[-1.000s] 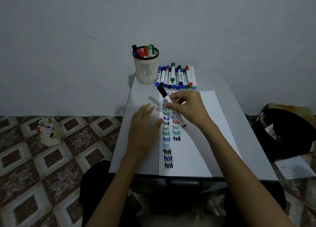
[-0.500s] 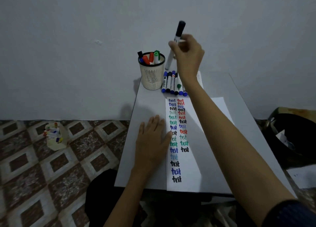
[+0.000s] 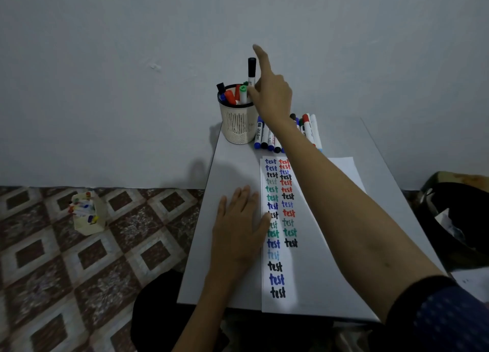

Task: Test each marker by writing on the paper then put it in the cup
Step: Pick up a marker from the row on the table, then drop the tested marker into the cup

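A white slotted cup [image 3: 238, 124] stands at the table's far left corner with several capped markers in it. My right hand [image 3: 272, 97] is over the cup's right rim and holds a black-capped marker [image 3: 252, 69] upright, its lower end down among the others and its cap well above them. The index finger points up, off the marker. My left hand [image 3: 238, 227] lies flat on the left edge of the white paper [image 3: 317, 259], which carries two columns of coloured "test" words. A row of markers [image 3: 267, 139] lies right of the cup, partly hidden by my forearm.
The grey table [image 3: 232, 171] is narrow and stands against a plain wall. On the patterned floor at the left sits a small open box of markers [image 3: 88, 214]. A black bin [image 3: 460, 219] stands by the table's right side, with a loose sheet below it.
My right hand lifted the black marker off the paper, carried it up past the row of markers, and has now lowered it into the cup. The left hand stayed on the paper.
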{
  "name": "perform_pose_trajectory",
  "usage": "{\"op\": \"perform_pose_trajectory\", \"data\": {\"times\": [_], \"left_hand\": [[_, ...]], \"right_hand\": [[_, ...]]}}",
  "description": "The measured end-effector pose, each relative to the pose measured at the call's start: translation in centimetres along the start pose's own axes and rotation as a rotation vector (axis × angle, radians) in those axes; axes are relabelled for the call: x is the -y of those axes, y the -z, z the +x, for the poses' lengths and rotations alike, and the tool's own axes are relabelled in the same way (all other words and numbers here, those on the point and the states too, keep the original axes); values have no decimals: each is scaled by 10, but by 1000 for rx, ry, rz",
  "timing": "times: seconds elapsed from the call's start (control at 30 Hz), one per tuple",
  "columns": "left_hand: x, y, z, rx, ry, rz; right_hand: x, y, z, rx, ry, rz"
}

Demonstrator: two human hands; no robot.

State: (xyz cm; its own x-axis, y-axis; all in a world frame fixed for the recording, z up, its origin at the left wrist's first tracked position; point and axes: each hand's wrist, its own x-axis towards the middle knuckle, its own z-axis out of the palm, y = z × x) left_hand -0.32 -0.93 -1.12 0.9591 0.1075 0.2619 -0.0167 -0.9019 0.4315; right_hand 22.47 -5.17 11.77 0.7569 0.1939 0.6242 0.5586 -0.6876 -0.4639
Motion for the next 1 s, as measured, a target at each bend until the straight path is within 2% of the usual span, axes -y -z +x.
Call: {"op": "perform_pose_trajectory", "data": {"times": [0.17,0.23,0.5,0.6,0.7,0.8,0.87,1.0], "left_hand": [[-1,2,0,-4,-5,-3],[-1,2,0,-8,-3,-8],[0,1,0,-11,1,-20],[-2,2,0,-14,-2,-38],[-1,3,0,-5,-1,-55],[-1,3,1,-8,-2,-60],[0,3,1,-12,-6,-57],[-1,2,0,-18,-4,-55]], "right_hand": [[-8,-6,-4,8,136,-164],[-11,-10,-7,3,184,-153],[-25,-11,-20,-20,172,6],[-34,-2,-35,-90,36,67],[-56,9,-48,-127,-276,-6],[-86,20,-60,33,-575,-184],[-101,24,-68,128,-624,-185],[-116,26,-72,131,-577,-101]]}}
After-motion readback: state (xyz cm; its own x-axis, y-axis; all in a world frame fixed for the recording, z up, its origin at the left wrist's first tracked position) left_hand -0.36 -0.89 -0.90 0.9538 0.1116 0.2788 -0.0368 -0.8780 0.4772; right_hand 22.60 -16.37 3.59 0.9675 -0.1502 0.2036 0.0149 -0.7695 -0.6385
